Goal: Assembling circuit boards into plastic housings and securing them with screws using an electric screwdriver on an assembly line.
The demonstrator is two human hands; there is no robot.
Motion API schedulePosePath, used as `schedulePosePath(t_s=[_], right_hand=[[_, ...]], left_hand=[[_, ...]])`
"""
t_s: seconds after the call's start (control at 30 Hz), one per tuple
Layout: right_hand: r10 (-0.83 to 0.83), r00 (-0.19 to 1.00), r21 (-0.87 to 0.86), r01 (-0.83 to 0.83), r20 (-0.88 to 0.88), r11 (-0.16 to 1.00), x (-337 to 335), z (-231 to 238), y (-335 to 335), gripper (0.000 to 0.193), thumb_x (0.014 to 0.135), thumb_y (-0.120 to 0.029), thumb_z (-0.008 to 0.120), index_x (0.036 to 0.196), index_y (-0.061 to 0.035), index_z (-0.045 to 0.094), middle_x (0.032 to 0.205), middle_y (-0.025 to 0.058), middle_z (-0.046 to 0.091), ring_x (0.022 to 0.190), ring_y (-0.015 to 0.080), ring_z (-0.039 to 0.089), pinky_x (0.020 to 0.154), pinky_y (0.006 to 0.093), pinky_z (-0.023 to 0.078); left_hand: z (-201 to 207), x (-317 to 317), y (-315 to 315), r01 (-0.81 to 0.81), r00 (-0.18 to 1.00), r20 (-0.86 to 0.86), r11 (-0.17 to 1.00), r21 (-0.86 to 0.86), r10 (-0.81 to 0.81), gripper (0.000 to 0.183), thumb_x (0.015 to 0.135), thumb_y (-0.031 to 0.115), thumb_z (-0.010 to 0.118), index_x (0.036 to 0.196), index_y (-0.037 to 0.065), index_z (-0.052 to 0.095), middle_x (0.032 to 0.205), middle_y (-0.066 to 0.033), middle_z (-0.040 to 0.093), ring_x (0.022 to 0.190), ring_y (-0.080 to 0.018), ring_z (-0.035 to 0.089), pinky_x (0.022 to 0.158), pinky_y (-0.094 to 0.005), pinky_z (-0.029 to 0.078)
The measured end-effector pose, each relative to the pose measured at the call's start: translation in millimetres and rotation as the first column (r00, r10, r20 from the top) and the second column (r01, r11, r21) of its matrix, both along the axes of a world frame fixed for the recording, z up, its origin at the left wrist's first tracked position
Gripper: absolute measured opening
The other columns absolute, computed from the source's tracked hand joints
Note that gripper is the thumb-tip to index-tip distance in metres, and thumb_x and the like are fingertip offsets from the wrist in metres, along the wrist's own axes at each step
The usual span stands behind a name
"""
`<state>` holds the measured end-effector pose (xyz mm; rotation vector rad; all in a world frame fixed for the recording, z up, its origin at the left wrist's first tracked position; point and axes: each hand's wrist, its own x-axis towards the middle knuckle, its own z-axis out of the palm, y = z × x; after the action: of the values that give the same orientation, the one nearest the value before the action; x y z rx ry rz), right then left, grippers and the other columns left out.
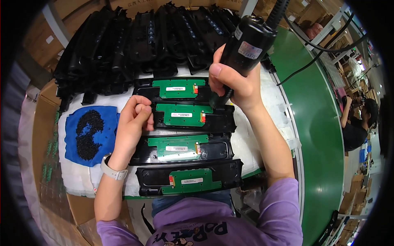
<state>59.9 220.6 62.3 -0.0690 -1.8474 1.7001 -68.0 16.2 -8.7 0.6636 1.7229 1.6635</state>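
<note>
My right hand [245,88] is wrapped round a black electric screwdriver [236,53], which is held tilted with its nose down. Its lower end reaches the upper right edge of a green circuit board [174,110], set in a long black plastic panel [225,118]. The tip itself is too dark to make out. At the left end of this panel is my left hand [136,117], thumb and fingers curled together; whatever they pinch, if anything, is hidden. Similar panels with boards lie in a column: one panel [141,95] beyond, a panel [223,144] nearer, and the nearest panel [232,174].
Dark screws [87,143] are heaped on a blue cloth [107,123] at the left. Many black plastic housings [143,45] are piled at the back. A green conveyor belt [322,164] runs along the right, with a co-worker [357,127] beyond. Black cables [305,67] hang at upper right.
</note>
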Motion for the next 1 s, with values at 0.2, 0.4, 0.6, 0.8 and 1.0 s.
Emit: schedulePosePath(t_s=[0.2,0.4,0.6,0.8,1.0], right_hand=[[-0.002,1.000,0.098,0.005,-0.031,0.995,2,-1,-10,0.021,0.073,-0.015,0.066,0.069,-0.0007,0.051,0.051,0.0041,0.050,0.039,0.0116,0.045,0.038,0.0232,0.034],[0.082,0.977,-0.082,-0.100,-0.195,0.992,8,-2,4,0.025,0.079,-0.019,0.059,0.093,-0.0009,0.048,0.055,0.0028,0.044,0.040,0.0133,0.042,0.044,0.0284,0.037],[0.159,0.798,-0.348,-0.420,-0.581,0.838,11,5,-16,0.025,0.091,-0.030,0.046,0.098,-0.0062,0.049,0.059,0.0023,0.046,0.045,0.0143,0.044,0.053,0.0333,0.042],[0.108,0.806,-0.399,-0.398,-0.582,0.826,12,7,-25,0.029,0.091,-0.034,0.044,0.096,-0.0062,0.051,0.059,0.0022,0.047,0.045,0.0146,0.043,0.053,0.0349,0.042],[0.089,0.818,-0.410,-0.376,-0.569,0.831,13,4,-29,0.030,0.091,-0.035,0.044,0.096,-0.0062,0.051,0.058,0.0024,0.046,0.044,0.0147,0.042,0.052,0.0352,0.042]], left_hand=[[-4,-2,-3,0.079,0.992,-0.091,0.995,-0.066,-0.085,0.006,0.092,0.010,0.052,0.093,0.005,0.049,0.074,-0.0042,0.065,0.069,-0.0105,0.064,0.058,-0.0190,0.042],[4,6,0,0.132,0.990,-0.052,0.989,0.065,-0.129,0.018,0.095,0.017,0.051,0.085,0.003,0.054,0.073,-0.0052,0.065,0.066,-0.0108,0.064,0.055,-0.0180,0.044],[14,28,-2,0.200,0.979,-0.062,0.972,0.123,-0.193,0.013,0.090,0.011,0.057,0.084,0.000,0.057,0.072,-0.0031,0.062,0.065,-0.0080,0.059,0.060,-0.0188,0.046],[17,32,-2,0.250,0.968,-0.046,0.958,0.142,-0.246,0.006,0.083,0.001,0.063,0.082,-0.002,0.058,0.074,-0.0047,0.062,0.067,-0.0082,0.059,0.062,-0.0200,0.047],[13,31,-2,0.243,0.970,-0.005,0.961,0.133,-0.245,0.006,0.081,0.000,0.065,0.082,-0.001,0.059,0.073,-0.0050,0.063,0.065,-0.0080,0.059,0.062,-0.0195,0.047]])
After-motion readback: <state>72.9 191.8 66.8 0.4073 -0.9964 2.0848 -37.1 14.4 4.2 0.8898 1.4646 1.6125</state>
